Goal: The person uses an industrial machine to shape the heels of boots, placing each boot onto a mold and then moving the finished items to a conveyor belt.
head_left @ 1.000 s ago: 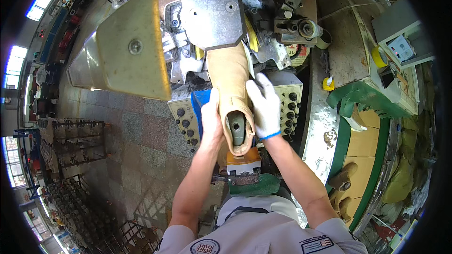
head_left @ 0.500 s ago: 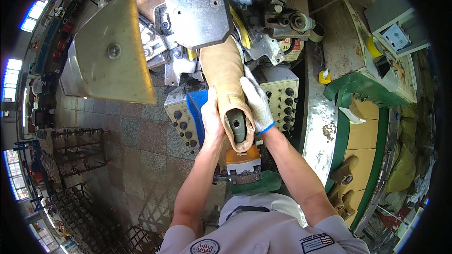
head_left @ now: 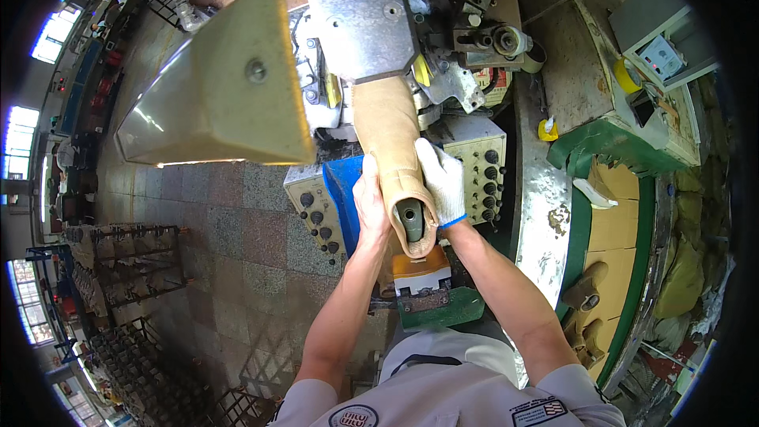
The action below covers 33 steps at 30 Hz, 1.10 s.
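A tan shoe upper (head_left: 387, 130) on a dark green last (head_left: 410, 217) lies lengthwise before me, its opening toward me. Its far end disappears beneath the machine's grey metal plate (head_left: 360, 20). My bare left hand (head_left: 372, 199) grips the left side near the opening, thumb along the leather. On the opposite side, my right hand (head_left: 443, 183), in a white knit glove with a blue cuff, presses against the shoe with its fingers bent. Metal jaws (head_left: 323, 83) with yellow parts flank the far portion. Under the opening sits an orange and white block (head_left: 421, 273).
A large translucent guard (head_left: 229, 87) hangs at the left. Control boxes with black knobs (head_left: 490, 178) stand on both sides beyond my hands. At right are a worn bench (head_left: 581, 103) and a green-edged cardboard-lined shelf (head_left: 613, 229) holding brown shoes (head_left: 587, 289). Racks (head_left: 118, 265) stand at far left.
The shoe lies straighter under the plate, and my right fingers are more bent against it. Both hands still hold it. The guard and plate appear farther right as the view shifts.
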Each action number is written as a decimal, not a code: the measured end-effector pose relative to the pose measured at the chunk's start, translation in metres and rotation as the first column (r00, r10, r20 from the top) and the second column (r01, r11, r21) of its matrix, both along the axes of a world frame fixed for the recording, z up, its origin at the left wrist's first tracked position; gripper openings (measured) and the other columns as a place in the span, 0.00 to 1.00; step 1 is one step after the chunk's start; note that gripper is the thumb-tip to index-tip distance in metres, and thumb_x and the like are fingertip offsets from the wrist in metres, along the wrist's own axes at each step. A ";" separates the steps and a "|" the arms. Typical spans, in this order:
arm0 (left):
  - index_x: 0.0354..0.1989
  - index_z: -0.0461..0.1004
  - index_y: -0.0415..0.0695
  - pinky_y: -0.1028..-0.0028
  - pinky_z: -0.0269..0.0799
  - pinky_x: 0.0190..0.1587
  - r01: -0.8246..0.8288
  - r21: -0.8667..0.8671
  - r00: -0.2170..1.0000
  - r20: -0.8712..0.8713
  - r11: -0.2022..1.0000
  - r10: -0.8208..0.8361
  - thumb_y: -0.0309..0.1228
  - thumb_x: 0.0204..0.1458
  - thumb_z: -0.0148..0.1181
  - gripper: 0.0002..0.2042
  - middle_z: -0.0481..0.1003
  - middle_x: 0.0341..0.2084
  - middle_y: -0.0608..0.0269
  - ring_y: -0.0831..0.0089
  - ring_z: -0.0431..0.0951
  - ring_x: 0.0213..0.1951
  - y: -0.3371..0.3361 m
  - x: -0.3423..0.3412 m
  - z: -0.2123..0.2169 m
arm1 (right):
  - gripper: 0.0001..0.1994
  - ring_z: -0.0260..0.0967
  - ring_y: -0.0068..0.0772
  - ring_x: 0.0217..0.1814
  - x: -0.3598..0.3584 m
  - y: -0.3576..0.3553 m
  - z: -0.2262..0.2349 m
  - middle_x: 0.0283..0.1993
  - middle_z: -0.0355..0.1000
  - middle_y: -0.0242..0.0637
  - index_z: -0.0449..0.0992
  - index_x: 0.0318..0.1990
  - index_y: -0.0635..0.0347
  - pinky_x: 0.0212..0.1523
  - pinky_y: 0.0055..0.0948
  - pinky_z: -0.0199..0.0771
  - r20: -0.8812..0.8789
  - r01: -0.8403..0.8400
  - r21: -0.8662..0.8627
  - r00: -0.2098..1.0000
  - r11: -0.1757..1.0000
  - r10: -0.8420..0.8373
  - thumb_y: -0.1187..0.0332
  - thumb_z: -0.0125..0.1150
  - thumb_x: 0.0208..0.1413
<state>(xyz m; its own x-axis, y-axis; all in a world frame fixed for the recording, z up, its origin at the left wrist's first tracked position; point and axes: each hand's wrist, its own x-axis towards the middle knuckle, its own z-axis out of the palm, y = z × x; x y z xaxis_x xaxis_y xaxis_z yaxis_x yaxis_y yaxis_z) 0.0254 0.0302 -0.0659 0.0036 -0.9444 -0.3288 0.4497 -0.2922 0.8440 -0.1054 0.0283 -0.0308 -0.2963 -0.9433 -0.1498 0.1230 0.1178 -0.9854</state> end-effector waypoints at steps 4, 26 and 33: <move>0.53 0.76 0.32 0.71 0.75 0.49 0.085 -0.065 0.973 0.221 0.994 -0.069 0.53 0.72 0.42 0.30 0.80 0.42 0.53 0.71 0.80 0.43 0.008 0.011 -0.015 | 0.23 0.72 0.25 0.41 -0.012 0.013 -0.016 0.40 0.81 0.41 0.80 0.49 0.72 0.44 0.30 0.75 -0.314 -0.122 -0.135 0.947 0.983 0.075 0.55 0.58 0.68; 0.42 0.79 0.35 0.54 0.79 0.42 0.414 0.506 -0.025 0.837 0.757 -0.546 0.29 0.48 0.61 0.14 0.83 0.35 0.44 0.46 0.84 0.38 0.159 0.083 -0.127 | 0.23 0.81 0.46 0.50 -0.133 0.162 0.039 0.55 0.76 0.57 0.65 0.65 0.76 0.44 0.32 0.86 0.148 0.136 0.153 0.976 0.979 -0.159 0.63 0.49 0.73; 0.55 0.76 0.36 0.61 0.78 0.44 0.289 0.449 0.460 0.709 0.845 -0.534 0.29 0.45 0.69 0.25 0.83 0.39 0.44 0.55 0.85 0.39 0.192 0.133 0.119 | 0.26 0.81 0.44 0.49 -0.115 0.180 0.066 0.54 0.77 0.55 0.66 0.64 0.78 0.45 0.33 0.83 0.297 -0.010 0.140 0.954 0.990 -0.032 0.64 0.58 0.67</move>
